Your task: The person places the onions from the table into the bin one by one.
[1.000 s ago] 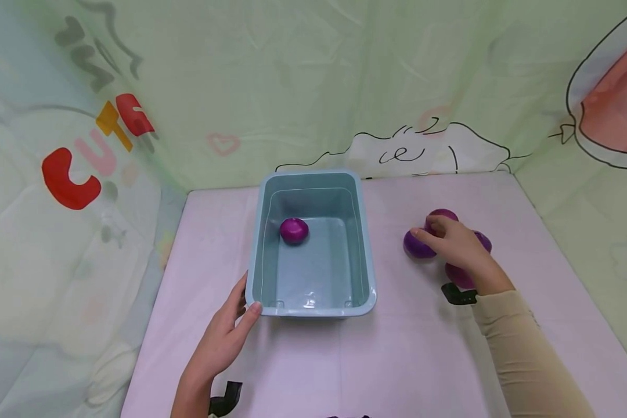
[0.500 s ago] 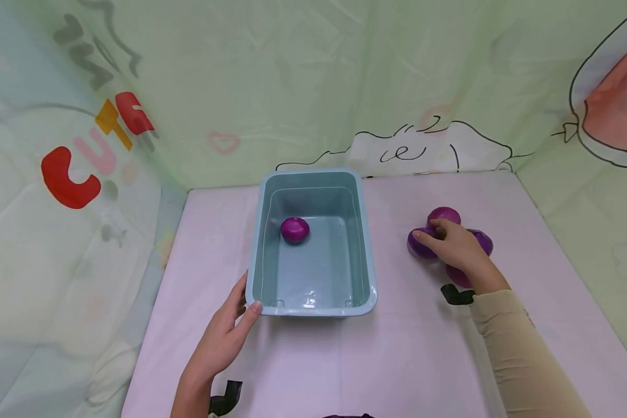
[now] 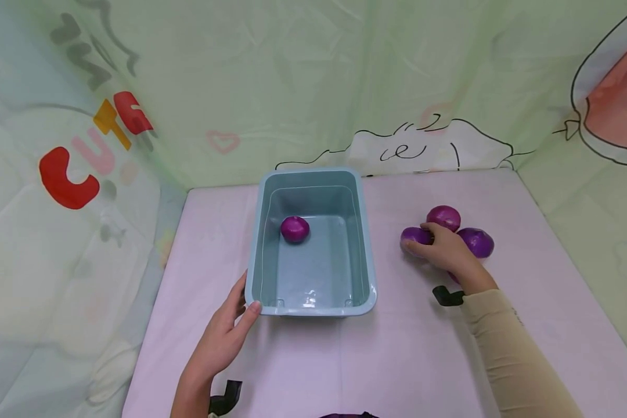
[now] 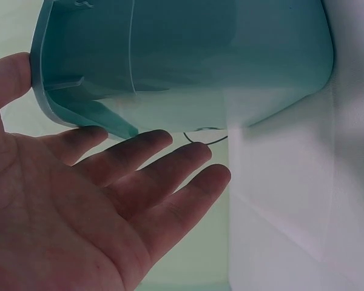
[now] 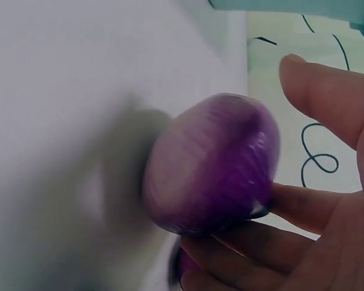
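A light-blue plastic tub (image 3: 369, 267) stands mid-table, a glossy purple onion (image 3: 295, 229) inside it. My left hand (image 3: 220, 342) rests at the tub's near-left corner, thumb on the rim. In the left wrist view its other fingers (image 4: 176, 209) are extended, the index finger right at the rim's edge. To the right of the tub, my right hand (image 3: 448, 249) holds another purple onion (image 5: 212, 163), fingers curled behind and under it. The thumb (image 5: 324, 100) stands spread on its other side in the right wrist view.
Beside the right hand lie more purple onions: one behind (image 3: 443, 216), one to its right (image 3: 477, 242), and one mostly hidden under the palm (image 3: 453, 278). A printed green curtain (image 3: 313, 87) hangs along the back edge of the white-covered table (image 3: 397, 348).
My right hand has shifted left, and the onion at its fingertips has moved slightly left, away from the others, showing more of the one at right. My left hand and the tub stay put.
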`<state>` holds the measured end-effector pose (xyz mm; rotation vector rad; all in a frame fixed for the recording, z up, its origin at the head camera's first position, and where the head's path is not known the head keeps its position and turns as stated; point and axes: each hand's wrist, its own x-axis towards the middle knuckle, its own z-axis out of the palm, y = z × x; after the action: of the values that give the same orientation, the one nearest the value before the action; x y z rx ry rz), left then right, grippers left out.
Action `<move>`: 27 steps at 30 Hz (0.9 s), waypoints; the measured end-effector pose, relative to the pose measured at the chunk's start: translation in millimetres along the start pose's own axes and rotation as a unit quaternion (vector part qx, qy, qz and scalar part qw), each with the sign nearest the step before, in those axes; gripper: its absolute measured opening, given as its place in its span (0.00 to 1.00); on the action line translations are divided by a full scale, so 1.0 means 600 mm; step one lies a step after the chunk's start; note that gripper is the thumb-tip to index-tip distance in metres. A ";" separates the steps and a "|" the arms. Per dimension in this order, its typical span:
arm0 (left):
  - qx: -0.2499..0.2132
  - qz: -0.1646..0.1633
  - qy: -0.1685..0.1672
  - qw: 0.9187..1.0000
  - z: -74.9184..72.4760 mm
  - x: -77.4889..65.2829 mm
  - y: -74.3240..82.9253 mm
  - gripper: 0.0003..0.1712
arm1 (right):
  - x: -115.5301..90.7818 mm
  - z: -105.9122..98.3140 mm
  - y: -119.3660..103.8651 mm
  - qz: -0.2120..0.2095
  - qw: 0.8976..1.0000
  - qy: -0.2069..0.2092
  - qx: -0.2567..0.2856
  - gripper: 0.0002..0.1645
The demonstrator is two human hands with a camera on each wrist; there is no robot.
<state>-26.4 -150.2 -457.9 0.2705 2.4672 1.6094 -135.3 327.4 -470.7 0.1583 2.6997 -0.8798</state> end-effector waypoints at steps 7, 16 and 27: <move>0.003 -0.004 0.002 1.000 -0.001 0.000 0.001 0.40 | 0.012 0.025 0.005 -0.004 1.000 -0.014 0.020 0.62; 0.003 -0.003 0.000 1.000 -0.002 0.000 0.001 0.40 | 0.014 0.049 0.000 -0.012 1.000 -0.006 0.009 0.60; 0.006 -0.006 0.002 1.000 -0.001 -0.001 0.005 0.41 | 0.011 0.060 -0.015 0.014 0.999 -0.019 0.023 0.67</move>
<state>-25.8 -149.5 -455.2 0.2537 2.4783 1.5922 -134.4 299.1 -495.5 0.1866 2.6374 -0.9266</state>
